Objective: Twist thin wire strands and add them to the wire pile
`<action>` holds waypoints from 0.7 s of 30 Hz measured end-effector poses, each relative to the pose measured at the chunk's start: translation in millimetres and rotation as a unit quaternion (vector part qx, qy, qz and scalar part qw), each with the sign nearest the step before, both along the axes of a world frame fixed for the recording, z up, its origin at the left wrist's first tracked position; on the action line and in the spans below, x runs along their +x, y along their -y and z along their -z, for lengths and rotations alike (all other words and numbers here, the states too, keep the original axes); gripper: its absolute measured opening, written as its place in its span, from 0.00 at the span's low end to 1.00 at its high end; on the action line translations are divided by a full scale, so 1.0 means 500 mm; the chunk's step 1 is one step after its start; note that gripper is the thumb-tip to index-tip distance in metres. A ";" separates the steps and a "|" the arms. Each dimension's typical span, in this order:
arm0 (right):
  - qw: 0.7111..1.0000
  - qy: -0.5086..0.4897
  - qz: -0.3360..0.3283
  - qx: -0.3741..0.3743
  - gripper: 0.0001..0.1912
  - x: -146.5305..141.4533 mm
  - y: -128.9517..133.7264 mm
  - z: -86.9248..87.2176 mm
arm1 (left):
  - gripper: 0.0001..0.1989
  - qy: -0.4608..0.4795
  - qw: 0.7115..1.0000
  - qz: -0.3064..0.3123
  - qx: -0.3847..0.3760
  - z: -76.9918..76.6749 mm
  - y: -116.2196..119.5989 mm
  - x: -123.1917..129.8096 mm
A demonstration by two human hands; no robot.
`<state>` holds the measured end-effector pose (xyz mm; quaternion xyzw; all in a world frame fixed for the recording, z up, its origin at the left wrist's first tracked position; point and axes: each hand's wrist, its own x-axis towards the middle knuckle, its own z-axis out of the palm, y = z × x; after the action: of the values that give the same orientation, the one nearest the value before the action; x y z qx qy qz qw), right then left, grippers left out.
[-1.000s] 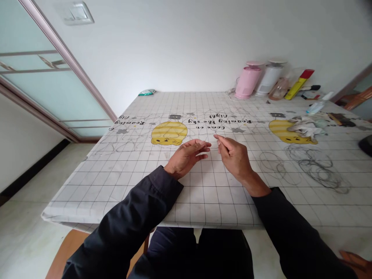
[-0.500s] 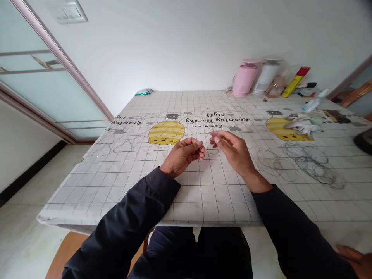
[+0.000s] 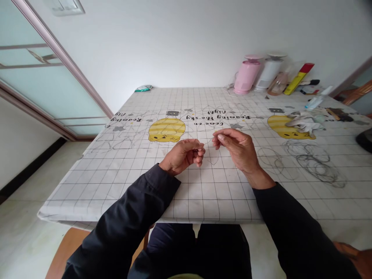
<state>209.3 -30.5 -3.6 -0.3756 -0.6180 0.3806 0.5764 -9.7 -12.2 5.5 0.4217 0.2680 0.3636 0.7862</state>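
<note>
Above the middle of the table, my left hand [image 3: 186, 155] is closed, thumb pressed against the index finger in a pinch. A short gap to its right, my right hand [image 3: 238, 150] also pinches with thumb and forefinger, the other fingers curled below. A thin wire [image 3: 214, 162], barely visible, runs between the two hands and sags in a small loop below them. Its ends are too fine to follow. Loose coils of thin dark wire [image 3: 315, 164] lie on the table right of my right hand.
The checked tablecloth [image 3: 122, 190] carries printed bears and lettering. Toward the back right stand a pink cylinder [image 3: 247, 76], a white one [image 3: 267, 73], a yellow-red box [image 3: 299, 79] and a clear bottle [image 3: 318, 97]. A crumpled cloth [image 3: 305, 123] lies nearer. A green packet [image 3: 143, 88] is at the back left.
My right hand has shifted slightly right, so the gap between the hands is a little wider. The sagging loop of wire shows more plainly. The view has tilted slightly.
</note>
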 end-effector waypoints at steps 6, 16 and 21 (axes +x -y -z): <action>0.997 0.051 -0.035 0.048 0.08 0.023 0.002 -0.016 | 0.13 0.020 0.999 0.022 -0.035 -0.004 -0.002 -0.007; 0.988 0.128 -0.079 0.045 0.09 0.061 0.000 -0.031 | 0.13 0.017 0.999 0.013 -0.032 -0.004 0.002 -0.004; 0.990 0.116 -0.084 0.014 0.17 0.056 0.003 -0.035 | 0.16 0.008 1.000 0.003 0.004 -0.002 0.005 0.000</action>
<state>237.4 -32.1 13.8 -0.3558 -0.7153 0.3730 0.4718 -9.4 -14.9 6.5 0.4224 0.2590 0.3659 0.7878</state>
